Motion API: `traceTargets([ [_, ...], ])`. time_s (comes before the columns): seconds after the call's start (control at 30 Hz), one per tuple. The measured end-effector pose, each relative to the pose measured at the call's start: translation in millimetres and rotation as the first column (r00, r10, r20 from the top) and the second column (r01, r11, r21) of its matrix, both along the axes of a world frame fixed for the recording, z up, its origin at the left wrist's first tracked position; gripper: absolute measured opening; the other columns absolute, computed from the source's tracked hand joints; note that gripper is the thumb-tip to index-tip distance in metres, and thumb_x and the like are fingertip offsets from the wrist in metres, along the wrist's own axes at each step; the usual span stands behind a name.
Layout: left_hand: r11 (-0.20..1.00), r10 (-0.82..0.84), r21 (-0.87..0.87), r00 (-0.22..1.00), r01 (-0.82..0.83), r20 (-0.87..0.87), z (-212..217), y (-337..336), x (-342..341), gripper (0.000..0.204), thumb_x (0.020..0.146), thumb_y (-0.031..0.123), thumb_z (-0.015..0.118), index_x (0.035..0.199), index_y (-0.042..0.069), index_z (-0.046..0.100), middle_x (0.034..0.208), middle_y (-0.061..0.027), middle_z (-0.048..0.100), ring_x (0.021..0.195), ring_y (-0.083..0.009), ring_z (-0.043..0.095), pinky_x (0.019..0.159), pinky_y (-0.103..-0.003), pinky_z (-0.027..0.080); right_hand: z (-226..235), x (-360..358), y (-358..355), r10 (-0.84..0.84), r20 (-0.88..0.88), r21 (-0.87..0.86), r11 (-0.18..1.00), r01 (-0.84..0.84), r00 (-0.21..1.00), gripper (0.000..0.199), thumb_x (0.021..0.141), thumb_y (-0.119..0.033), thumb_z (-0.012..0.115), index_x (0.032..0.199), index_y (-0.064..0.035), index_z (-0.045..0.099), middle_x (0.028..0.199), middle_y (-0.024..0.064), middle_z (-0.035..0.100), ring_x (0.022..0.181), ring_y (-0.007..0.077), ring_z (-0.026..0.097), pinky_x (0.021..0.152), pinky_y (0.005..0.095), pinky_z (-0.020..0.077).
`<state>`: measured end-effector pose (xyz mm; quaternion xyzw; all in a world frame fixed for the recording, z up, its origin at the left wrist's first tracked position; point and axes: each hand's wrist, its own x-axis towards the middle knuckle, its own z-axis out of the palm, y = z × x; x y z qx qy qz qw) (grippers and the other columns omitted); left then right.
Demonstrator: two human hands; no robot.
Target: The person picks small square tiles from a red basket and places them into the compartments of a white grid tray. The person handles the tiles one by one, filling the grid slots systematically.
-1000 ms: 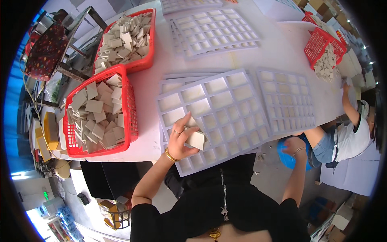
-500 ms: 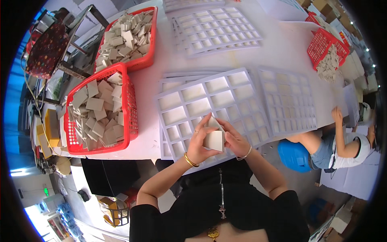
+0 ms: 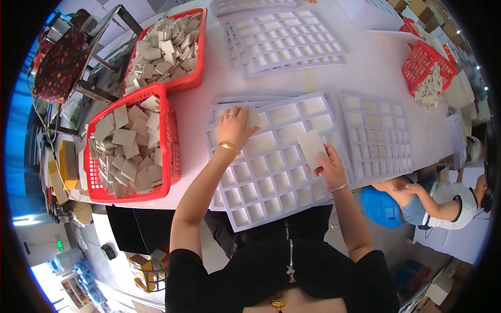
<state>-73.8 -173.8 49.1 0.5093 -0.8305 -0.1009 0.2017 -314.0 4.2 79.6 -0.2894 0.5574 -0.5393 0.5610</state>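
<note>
A white compartment tray (image 3: 261,175) lies at a slant in front of me, with larger cells along its far side and smaller ones nearer. Over its far left cells, my left hand (image 3: 234,127) has its fingers bent on a pale grey tile (image 3: 252,119); part of the tile is hidden under the hand. My right hand (image 3: 332,168) grips a rectangular pale grey tile (image 3: 311,146) by its near end, above the tray's right part. Whether more than one piece is in that grip, I cannot tell.
Two red baskets (image 3: 168,141) heaped with pale tiles stand at the left. More compartment trays (image 3: 376,133) lie to the right and at the far side (image 3: 284,39). A tipped red basket (image 3: 425,62) spills pieces at the far right. Beyond the table's right edge sits another person (image 3: 451,201).
My hands were together around the tiles over the tray; now they are apart. The left moved up and left with one tile, the right went right with another.
</note>
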Motion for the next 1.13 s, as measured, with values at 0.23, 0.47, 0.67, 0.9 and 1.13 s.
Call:
traceTargets([
  [0.23, 0.981, -0.144, 0.126, 0.989, 0.145, -0.015, -30.5, -7.8, -22.3, 0.079, 0.066, 0.037, 0.079, 0.131, 0.007, 0.046, 0.135, -0.0112, 0.046, 0.126, -0.0314, 0.04, 0.108, -0.044, 0.029, -11.2, -10.8, 10.5, -0.032, -0.044, -0.031, 0.999, 0.03, 0.999, 0.027, 0.092, -0.014, 0.056, 0.116, -0.0032, 0.05, 0.092, 0.0032, 0.062, 0.071, 0.0088, 0.062, 0.051, 0.0204, 0.042],
  [0.47, 0.995, -0.067, -0.078, 0.997, 0.064, -0.035, -19.1, 20.2, -5.1, 0.079, 0.073, 0.034, 0.075, 0.137, 0.006, 0.037, 0.138, -0.0141, 0.041, 0.127, -0.0352, 0.038, 0.107, -0.045, 0.03, 0.9, 3.0, -8.6, -0.015, -0.132, -0.039, 0.999, 0.01, 0.991, 0.032, 0.09, -0.012, 0.056, 0.119, -0.0024, 0.046, 0.093, 0.0043, 0.062, 0.069, 0.011, 0.062, 0.051, 0.0211, 0.0433],
  [0.67, 0.986, -0.015, 0.168, 1.0, 0.019, -0.023, -30.5, 42.8, 13.4, 0.068, 0.074, 0.024, 0.072, 0.134, 0.011, 0.041, 0.133, -0.0126, 0.044, 0.12, -0.0344, 0.043, 0.101, -0.046, 0.037, -23.8, 10.8, -44.4, 0.087, -0.581, -0.155, 0.964, -0.215, 0.81, 0.031, 0.085, -0.007, 0.06, 0.114, -0.0036, 0.049, 0.09, 0.0076, 0.065, 0.067, 0.0126, 0.061, 0.057, 0.0267, 0.0489],
  [0.9, 0.955, -0.271, -0.044, 0.924, 0.293, 0.271, -13.1, 40.6, 20.0, 0.053, 0.081, 0.028, 0.064, 0.132, 0.027, 0.05, 0.142, -0.0038, 0.039, 0.133, -0.0286, 0.033, 0.107, -0.047, 0.029, -27.0, 36.7, -85.5, 0.278, -0.676, -0.015, 0.921, -0.389, 0.683, 0.024, 0.083, -0.007, 0.061, 0.106, -0.0061, 0.063, 0.086, 0.0109, 0.068, 0.069, 0.0192, 0.065, 0.065, 0.0314, 0.0518],
  [1.13, 0.908, -0.398, 0.006, 0.861, 0.418, 0.316, -24.3, 24.5, 36.3, 0.059, 0.085, 0.033, 0.061, 0.139, 0.034, 0.04, 0.155, 0.0035, 0.016, 0.142, -0.0256, 0.018, 0.114, -0.052, 0.014, -40.2, 35.2, -98.9, 0.333, -0.731, 0.073, 0.906, -0.417, 0.595, 0.027, 0.082, -0.011, 0.061, 0.108, -0.0079, 0.065, 0.089, 0.0144, 0.069, 0.073, 0.0218, 0.066, 0.07, 0.0358, 0.0528],
])
